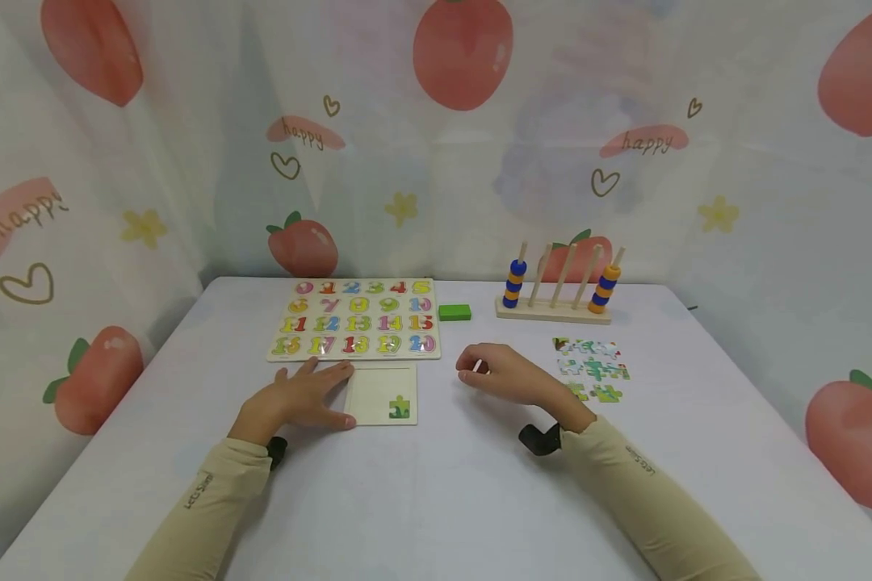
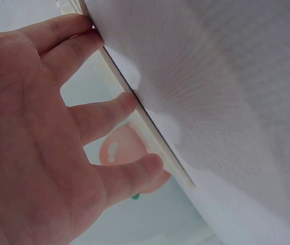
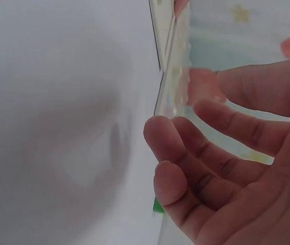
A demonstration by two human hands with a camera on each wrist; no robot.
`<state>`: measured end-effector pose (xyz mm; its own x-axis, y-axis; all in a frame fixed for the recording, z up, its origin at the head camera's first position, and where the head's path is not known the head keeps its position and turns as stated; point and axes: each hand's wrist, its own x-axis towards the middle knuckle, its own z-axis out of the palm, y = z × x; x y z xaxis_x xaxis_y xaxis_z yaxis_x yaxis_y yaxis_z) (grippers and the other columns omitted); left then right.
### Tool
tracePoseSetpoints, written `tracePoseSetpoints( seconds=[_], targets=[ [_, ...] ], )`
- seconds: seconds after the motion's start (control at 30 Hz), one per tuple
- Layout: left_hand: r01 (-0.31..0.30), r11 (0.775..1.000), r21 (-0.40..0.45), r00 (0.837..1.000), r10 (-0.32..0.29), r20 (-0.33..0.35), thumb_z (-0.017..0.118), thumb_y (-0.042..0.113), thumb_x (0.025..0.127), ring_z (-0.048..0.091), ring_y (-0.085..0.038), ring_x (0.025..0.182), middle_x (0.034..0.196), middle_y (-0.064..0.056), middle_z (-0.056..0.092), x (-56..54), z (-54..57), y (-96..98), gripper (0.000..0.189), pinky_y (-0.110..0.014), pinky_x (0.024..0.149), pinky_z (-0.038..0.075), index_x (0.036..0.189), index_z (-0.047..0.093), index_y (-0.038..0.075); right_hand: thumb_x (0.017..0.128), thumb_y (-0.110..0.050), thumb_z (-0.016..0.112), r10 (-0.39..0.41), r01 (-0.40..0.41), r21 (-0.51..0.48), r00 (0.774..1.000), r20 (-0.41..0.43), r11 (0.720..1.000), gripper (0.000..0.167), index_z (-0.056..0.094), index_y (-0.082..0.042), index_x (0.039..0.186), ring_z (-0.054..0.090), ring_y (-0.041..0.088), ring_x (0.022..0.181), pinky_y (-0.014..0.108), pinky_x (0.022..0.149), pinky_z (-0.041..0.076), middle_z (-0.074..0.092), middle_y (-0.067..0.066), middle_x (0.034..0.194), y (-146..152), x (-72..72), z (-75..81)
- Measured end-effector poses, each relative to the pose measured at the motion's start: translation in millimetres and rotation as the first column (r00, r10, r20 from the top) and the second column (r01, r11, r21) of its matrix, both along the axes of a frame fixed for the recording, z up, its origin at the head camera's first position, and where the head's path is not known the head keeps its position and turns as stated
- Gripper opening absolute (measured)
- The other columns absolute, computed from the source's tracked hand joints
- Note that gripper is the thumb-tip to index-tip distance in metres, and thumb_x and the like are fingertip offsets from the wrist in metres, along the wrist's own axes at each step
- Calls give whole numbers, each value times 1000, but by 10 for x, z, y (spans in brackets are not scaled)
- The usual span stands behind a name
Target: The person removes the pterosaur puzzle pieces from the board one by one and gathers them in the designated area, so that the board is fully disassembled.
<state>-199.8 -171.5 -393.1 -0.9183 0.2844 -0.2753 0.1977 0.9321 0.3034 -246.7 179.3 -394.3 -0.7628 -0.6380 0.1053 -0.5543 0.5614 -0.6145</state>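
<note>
My left hand [image 1: 294,401] lies with spread fingers along the left side of a small pale puzzle tray [image 1: 371,394], its thumb and index fingertip on the edge. In the left wrist view the fingertips [image 2: 150,163] meet the tray's thin rim [image 2: 160,140]. One green jigsaw piece [image 1: 400,407] sits in the tray's lower right corner. Off to the right of the tray, my right hand [image 1: 507,375] hovers over the table with loosely bent fingers. Nothing shows between those fingers in the right wrist view. Several loose jigsaw pieces [image 1: 594,369] lie in rows beyond the right wrist, partly hidden by it.
Behind the tray lies a number board [image 1: 366,315] with colourful numerals. A green block [image 1: 454,312] rests at its right side. Farther right stands a wooden bead rack [image 1: 552,313] with blue and orange beads on its end pegs. A patterned cloth [image 1: 436,177] hangs behind the table.
</note>
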Motion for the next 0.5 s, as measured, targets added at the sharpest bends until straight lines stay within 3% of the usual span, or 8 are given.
tracePoseSetpoints(
  seconds=[0.27,0.5],
  targets=[
    [4,1000,-6,1000,-4,-20,85,49,90,12,-50,160,172,-12,35,-5,-17,-9,96,-79,121,5,167,40,13,106,-13,67,70,-71,7,997,7,997,12,72,-4,111,62,18,90,30,78,55,69,-2,99,-357,46,2],
    [-7,1000,-11,1000,6,-27,86,50,89,12,-50,160,172,-13,35,-15,-55,-4,96,-78,121,6,167,40,14,104,-10,68,131,-131,39,991,-15,991,14,72,0,114,62,16,91,27,81,57,69,-1,99,-622,103,-28]
  ],
)
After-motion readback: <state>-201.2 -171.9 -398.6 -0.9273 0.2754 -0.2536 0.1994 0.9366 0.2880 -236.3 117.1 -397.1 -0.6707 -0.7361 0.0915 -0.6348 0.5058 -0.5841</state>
